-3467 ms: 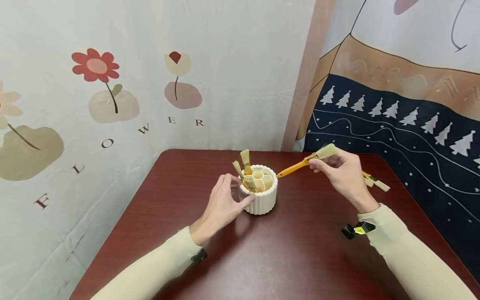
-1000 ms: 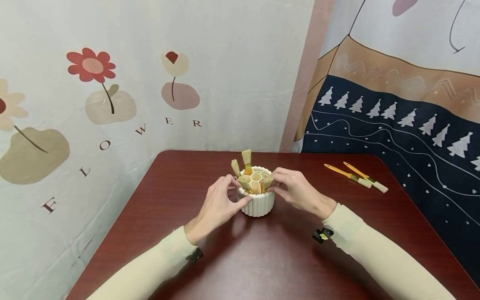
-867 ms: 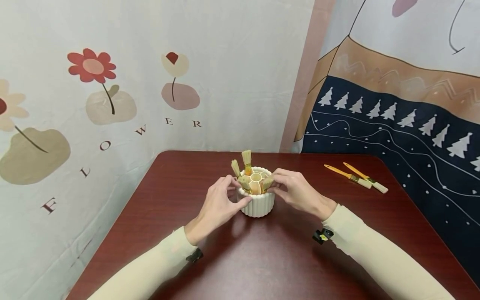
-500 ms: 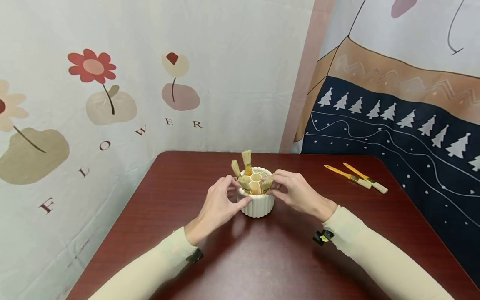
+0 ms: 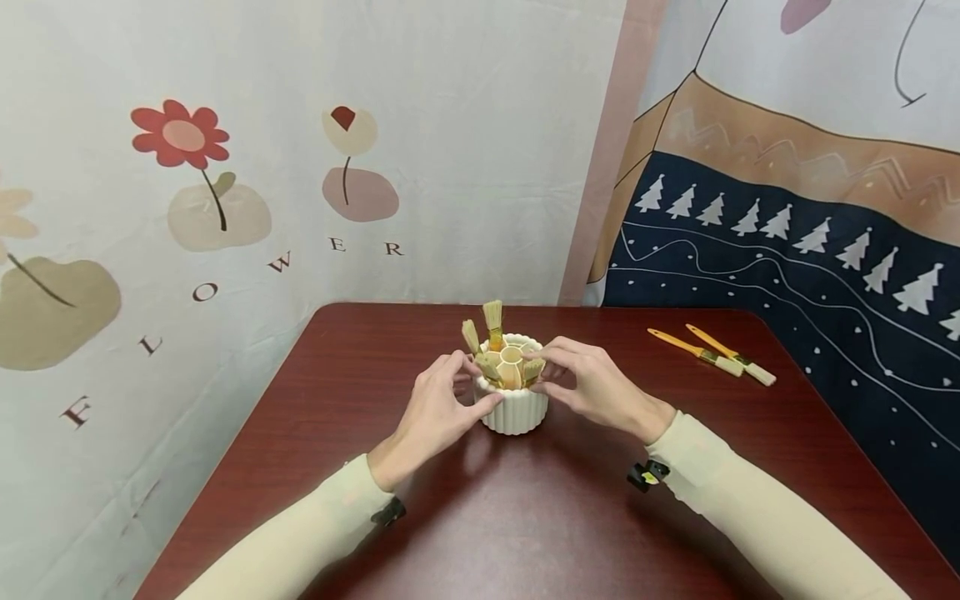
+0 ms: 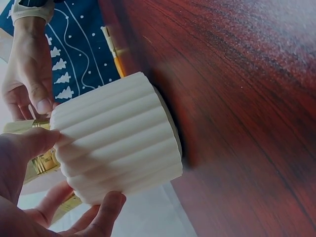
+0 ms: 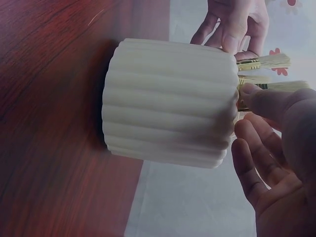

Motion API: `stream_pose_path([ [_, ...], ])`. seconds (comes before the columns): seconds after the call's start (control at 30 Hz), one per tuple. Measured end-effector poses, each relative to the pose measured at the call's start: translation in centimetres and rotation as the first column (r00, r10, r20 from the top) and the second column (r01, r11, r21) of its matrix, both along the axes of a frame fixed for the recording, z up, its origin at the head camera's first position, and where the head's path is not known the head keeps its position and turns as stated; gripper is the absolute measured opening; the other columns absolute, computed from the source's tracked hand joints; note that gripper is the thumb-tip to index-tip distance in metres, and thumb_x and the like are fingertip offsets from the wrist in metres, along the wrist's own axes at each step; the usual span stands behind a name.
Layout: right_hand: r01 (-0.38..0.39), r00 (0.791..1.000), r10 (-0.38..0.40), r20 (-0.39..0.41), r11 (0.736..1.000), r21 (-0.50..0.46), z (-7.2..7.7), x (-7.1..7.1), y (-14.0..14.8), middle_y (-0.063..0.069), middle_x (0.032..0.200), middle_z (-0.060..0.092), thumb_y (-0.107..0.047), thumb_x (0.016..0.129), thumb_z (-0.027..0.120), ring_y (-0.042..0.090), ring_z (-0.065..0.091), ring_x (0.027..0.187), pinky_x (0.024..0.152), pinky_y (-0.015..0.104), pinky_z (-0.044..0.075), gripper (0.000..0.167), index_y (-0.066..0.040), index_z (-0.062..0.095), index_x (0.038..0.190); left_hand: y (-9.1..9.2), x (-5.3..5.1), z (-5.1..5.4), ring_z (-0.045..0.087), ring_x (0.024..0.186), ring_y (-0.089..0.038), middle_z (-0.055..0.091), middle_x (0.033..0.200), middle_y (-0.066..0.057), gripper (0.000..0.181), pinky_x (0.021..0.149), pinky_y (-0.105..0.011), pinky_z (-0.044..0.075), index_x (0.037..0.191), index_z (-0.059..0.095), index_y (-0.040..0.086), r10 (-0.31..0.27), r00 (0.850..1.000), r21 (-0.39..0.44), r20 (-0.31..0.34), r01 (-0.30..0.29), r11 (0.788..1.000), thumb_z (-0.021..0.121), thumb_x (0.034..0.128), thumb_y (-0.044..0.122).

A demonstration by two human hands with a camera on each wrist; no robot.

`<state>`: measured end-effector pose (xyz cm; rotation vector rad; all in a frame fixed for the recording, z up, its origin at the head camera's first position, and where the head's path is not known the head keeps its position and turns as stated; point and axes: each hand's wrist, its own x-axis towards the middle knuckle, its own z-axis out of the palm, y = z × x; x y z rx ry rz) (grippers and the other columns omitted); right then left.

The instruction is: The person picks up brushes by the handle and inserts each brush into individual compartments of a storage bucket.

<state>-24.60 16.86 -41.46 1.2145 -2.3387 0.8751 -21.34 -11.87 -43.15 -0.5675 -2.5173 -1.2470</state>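
Observation:
A white ribbed round holder [image 5: 515,412] with petal-shaped compartments stands upright on the table. My left hand [image 5: 438,408] grips its left side, thumb at the front and fingers round the back. My right hand [image 5: 596,387] pinches a paintbrush [image 5: 533,368] near its metal band; the handle is inside the holder's right side, out of sight. Several other paintbrushes [image 5: 492,321] stand bristles up at the left and back of the holder. In the right wrist view, my right thumb [image 7: 252,91] lies against the brush at the rim of the holder [image 7: 168,103].
Two paintbrushes with yellow-orange handles [image 5: 693,352] lie crossed at the table's right rear. The dark red table [image 5: 517,533] ends at printed cloth hangings [image 5: 465,167] behind and to the right.
My right hand has brought its paintbrush leftward from above the table's right side and put its handle down into the holder. During the last second both hands have hardly moved.

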Motion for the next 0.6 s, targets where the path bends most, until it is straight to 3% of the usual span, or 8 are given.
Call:
stream_pose_path([
  [0.4,0.058,0.998,-0.059,0.027,0.998,0.006,0.3,0.1,1.8,0.007,0.128,0.081,-0.008,0.093,0.099,0.025,0.081,0.105,0.094,0.039,0.071,0.048,-0.008,0.082,0.138,-0.6,-0.2,0.2,0.088,0.118,-0.034,0.083,0.122,-0.014,0.041,0.104,-0.046,0.071,0.116,0.070,0.007,-0.017,0.999,-0.012,0.038,0.018,1.000,0.101,0.0937,0.021],
  [0.6,0.124,0.992,-0.124,0.036,0.992,0.011,0.2,0.3,3.4,0.004,0.133,0.081,-0.011,0.094,0.099,0.024,0.080,0.108,0.096,0.035,0.069,0.049,-0.011,0.082,0.140,-1.1,-0.4,0.5,0.088,0.119,-0.037,0.087,0.124,-0.011,0.038,0.107,-0.050,0.070,0.116,0.070,0.009,-0.022,0.997,-0.017,0.074,0.023,1.000,0.100,0.0948,0.021],
])
